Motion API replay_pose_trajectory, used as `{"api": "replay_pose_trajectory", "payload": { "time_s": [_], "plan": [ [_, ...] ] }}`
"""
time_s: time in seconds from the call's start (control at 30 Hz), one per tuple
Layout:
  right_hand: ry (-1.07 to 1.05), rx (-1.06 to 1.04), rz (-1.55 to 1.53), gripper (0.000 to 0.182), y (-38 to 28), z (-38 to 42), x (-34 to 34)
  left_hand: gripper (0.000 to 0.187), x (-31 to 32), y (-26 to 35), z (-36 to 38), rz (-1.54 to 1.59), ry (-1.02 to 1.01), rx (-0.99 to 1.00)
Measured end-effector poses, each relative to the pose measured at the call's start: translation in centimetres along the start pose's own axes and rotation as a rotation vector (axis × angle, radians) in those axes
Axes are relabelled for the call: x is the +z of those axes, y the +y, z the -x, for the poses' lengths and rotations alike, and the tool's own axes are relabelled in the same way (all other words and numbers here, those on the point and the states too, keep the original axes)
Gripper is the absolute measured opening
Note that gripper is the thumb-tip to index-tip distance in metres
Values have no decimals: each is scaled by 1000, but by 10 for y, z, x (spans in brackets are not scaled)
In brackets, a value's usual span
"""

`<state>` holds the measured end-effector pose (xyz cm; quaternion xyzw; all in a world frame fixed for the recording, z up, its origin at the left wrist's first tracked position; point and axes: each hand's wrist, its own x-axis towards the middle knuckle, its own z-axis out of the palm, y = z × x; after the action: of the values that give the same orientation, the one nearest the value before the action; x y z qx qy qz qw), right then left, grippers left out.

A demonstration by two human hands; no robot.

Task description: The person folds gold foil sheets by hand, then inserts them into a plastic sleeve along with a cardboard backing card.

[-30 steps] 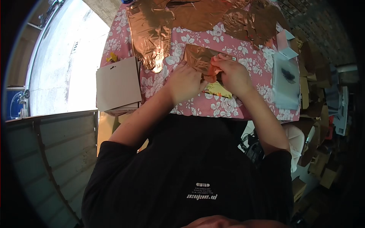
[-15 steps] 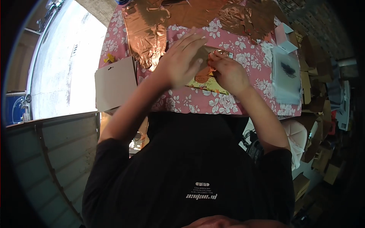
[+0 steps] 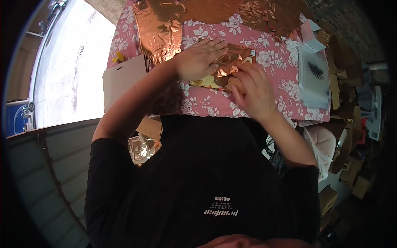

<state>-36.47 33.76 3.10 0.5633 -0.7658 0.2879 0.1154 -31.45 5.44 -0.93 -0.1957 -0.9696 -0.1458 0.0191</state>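
Head view, looking down over a black shirt (image 3: 215,177) to a bench (image 3: 273,62) under a pink floral cloth. Two hands at work, both bare. Left hand (image 3: 200,60) flat and open, fingers stretched together, pressed on one copper foil sheet (image 3: 231,56) lying on a gold-edged card (image 3: 206,84) near the bench's front edge. Right hand (image 3: 250,89) just beside it, fingers loosely spread and open, fingertips touching the crumpled near edge of that same foil sheet; gripping nothing that can be seen. Further back, a heap of crumpled copper foil (image 3: 159,29) across the far side, at least three loose pieces, exact count unclear where they overlap. At the left edge, one stack of plain brown cards (image 3: 122,80) with a few small yellow scraps (image 3: 120,58) beside it. At the right, one clear plastic sleeve (image 3: 312,80) with a dark print, and one pale pink box (image 3: 312,37) just behind it.
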Motion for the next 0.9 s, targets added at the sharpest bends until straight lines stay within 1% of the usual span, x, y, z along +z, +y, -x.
{"api": "replay_pose_trajectory", "payload": {
  "time_s": [0.03, 0.1, 0.13, 0.17, 0.23, 0.37, 0.43, 0.47, 0.5, 0.57, 0.6, 0.63, 0.7, 0.73, 0.8, 0.87, 0.9],
  "plan": [
    [-4, -3, -1, 49, -12, 9, -4, 66, 0, 0, 0, -1, 9, 0],
    [-146, 116, -69, 56, -32, 24, -10, 67, 0, -1, 1, -1, 16, -1],
    [-204, 135, -25, 58, -32, 33, -7, 67, 0, -2, 1, -2, 10, 0],
    [-203, 141, -26, 58, -30, 38, -8, 67, 0, -3, 0, -2, 4, 4],
    [-261, 57, 115, 59, -21, 47, -16, 68, 2, -6, 0, -16, -3, 14],
    [-281, 75, 192, 56, -7, 64, -39, 66, -2, -1, 1, -16, -14, 6],
    [-253, 104, 216, 52, 5, 75, -50, 66, -1, -1, 1, -17, -10, 1],
    [-196, 139, 247, 43, 9, 79, -56, 66, 1, -2, 1, -17, -8, -4],
    [-198, 136, 248, 43, 14, 81, -62, 66, 1, -3, 1, -16, -5, -6],
    [-237, 263, 330, 33, 23, 85, -74, 65, 3, -4, 2, -11, 3, 5],
    [-229, 294, 336, 26, 26, 82, -79, 65, 3, -4, 3, -11, 4, 5],
    [-228, 295, 338, 26, 27, 78, -78, 65, 4, -4, 3, -14, 9, 7],
    [42, 251, 292, 23, 22, 64, -72, 65, 4, -4, 1, -16, 14, 16],
    [77, 253, 263, 25, 17, 56, -65, 65, 4, -3, 2, -27, 15, 11],
    [140, 215, 87, 28, -3, 31, -44, 66, 4, -4, 2, -41, 10, 8],
    [102, 90, -12, 34, -8, 5, -18, 69, 6, -6, 2, -67, 0, 17],
    [108, 93, -13, 34, -9, -7, -6, 69, 3, -5, 2, -71, -4, 19]
  ]
}}
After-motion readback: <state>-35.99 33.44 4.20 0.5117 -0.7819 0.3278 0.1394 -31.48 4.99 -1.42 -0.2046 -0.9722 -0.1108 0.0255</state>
